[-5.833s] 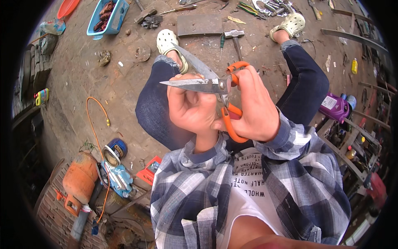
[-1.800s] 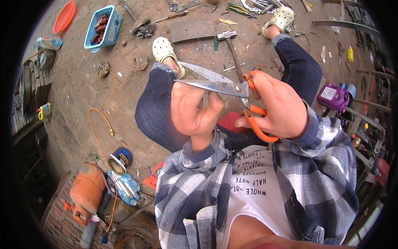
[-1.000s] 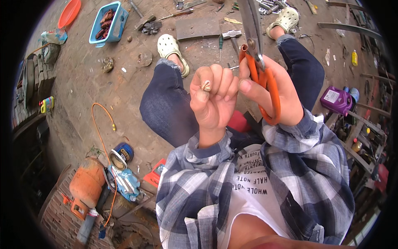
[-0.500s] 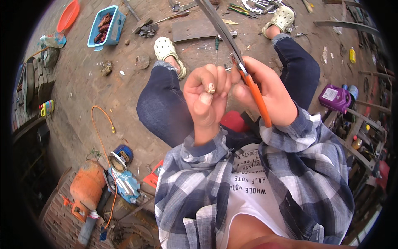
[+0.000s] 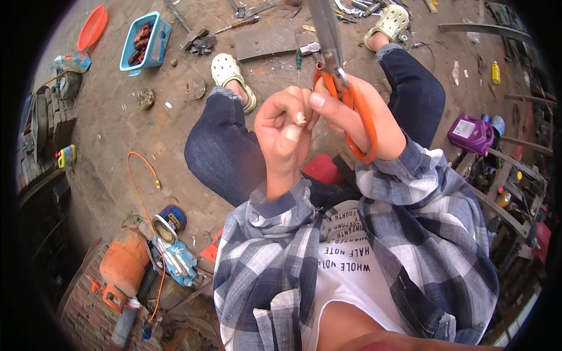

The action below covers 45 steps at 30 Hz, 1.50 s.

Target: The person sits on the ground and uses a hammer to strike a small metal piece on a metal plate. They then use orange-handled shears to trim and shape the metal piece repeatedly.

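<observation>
Orange-handled scissors [image 5: 345, 88], stiff and light, sit gripped by the loops in our right hand [image 5: 363, 123], beside them our left hand [image 5: 284, 137] pinching a small pale piece [image 5: 301, 120].

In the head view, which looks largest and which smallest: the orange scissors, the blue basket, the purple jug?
1. orange scissors, though they are close to the camera, which enlarges them
2. blue basket
3. purple jug, nearly the basket's size, so this order is unsure

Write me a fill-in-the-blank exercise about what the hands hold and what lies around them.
1. The right hand grips metal-bladed scissors with ____ handles.
2. The left hand pinches a small pale piece between its ____.
3. The blue plastic basket lies beside a flat ____ dish.

Missing words: orange; fingers; red
</observation>
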Each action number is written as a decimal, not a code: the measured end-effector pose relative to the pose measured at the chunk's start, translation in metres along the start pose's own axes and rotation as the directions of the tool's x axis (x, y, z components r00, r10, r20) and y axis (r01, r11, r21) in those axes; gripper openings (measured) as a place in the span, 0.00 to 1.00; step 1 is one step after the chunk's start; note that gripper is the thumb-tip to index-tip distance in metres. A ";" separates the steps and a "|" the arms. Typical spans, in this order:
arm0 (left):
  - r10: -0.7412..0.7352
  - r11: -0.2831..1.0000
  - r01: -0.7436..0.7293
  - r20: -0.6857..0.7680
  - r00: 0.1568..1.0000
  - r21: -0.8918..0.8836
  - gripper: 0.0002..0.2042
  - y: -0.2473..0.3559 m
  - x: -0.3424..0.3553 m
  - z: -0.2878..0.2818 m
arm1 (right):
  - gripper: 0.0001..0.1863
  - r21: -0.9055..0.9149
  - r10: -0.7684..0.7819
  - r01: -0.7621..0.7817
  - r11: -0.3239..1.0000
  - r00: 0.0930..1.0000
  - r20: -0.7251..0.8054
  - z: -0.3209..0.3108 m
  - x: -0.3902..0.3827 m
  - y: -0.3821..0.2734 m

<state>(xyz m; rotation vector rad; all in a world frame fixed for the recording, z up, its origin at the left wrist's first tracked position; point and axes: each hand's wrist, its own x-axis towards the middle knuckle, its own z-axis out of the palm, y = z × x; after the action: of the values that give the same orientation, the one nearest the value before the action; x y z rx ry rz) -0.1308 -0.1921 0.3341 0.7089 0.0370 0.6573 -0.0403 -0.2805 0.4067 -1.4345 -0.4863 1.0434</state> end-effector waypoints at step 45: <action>-0.031 -0.220 0.410 -0.426 0.904 0.885 0.14 -0.244 0.372 -0.243 | 0.15 0.456 0.164 0.076 0.887 0.871 -0.464 -0.152 0.005 0.044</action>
<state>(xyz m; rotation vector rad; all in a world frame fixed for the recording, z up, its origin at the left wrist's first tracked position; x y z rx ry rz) 0.2407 0.0260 0.0658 2.1857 1.1012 0.1641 0.0738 -0.3701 0.3423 -1.2149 0.1692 0.7192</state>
